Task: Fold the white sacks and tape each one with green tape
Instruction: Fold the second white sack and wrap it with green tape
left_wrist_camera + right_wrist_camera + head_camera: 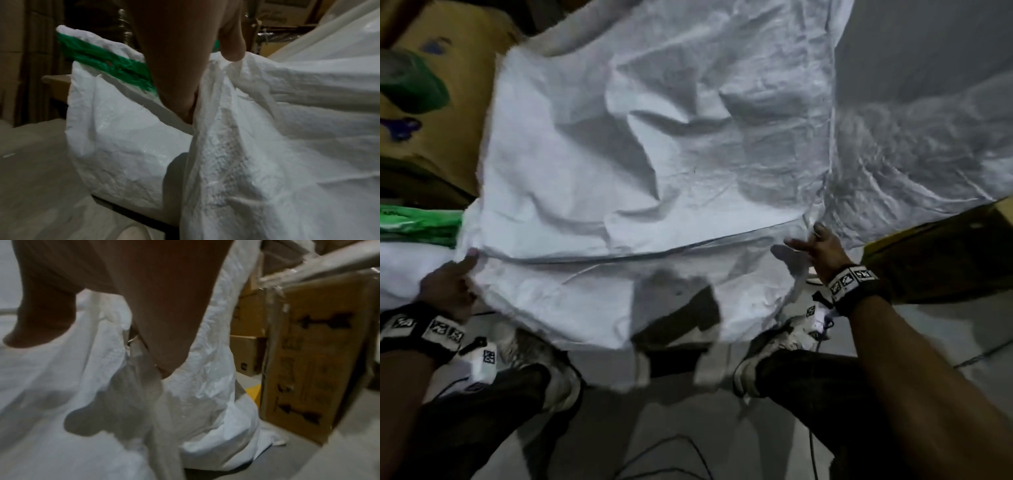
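Two hands hold white sack point(640, 164) by near edge, likely stretching it flat to fold: left hand point(450, 282) pinches left corner, right hand point(820, 245) pinches right corner. Green tape roll point(412, 82) on cardboard box point(465, 113), left of sack, within reach. Taped sack point(115, 129) just beside left corner.

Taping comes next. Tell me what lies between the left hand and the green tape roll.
Nothing visible does. The left hand grips the white sack at its near left corner; the tape roll sits uncovered on the cardboard box beyond.
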A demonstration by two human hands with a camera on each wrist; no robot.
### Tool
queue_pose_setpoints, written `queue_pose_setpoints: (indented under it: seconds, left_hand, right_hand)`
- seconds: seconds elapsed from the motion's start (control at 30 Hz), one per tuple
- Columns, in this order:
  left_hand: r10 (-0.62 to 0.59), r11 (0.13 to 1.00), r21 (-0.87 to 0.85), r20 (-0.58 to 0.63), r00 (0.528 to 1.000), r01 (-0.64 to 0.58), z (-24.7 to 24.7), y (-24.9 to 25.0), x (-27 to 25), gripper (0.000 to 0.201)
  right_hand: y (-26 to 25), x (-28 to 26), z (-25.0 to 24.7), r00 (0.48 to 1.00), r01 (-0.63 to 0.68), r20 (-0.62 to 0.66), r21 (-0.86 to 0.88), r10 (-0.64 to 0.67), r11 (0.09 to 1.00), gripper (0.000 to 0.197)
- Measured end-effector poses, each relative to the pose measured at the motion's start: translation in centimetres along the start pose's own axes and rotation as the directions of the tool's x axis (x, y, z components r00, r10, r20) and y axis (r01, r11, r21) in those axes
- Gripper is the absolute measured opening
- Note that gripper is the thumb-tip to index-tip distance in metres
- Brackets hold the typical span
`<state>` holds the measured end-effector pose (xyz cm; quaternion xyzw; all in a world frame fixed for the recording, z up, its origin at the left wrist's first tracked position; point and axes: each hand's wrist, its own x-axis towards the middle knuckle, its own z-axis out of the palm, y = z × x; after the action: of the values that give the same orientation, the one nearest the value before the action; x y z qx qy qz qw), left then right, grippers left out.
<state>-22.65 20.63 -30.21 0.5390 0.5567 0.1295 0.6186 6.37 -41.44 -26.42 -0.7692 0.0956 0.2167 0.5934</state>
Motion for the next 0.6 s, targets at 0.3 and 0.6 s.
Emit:
queue_pose_setpoints:
  seconds: [0.3, 0.6]
  left_hand:
    - [-0.061, 0.979, 0.201, 0.242, 0.968, 0.011, 2.1, -4.4, -6.8, 0.05]
    - [-0.043, 0.883, 0.459, -0.139, 0.989, 0.102, 6.7, -5.2, -1.2, 0.121]
  right_hand:
    - [5.9, -2.8, 0.0, 0.972, -0.106, 0.128, -0.505, 0.196, 0.857, 0.094]
    - [8.7, 1.2, 5.1, 0.976, -0.185, -0.18, -0.373, 0.124, 0.909, 0.07]
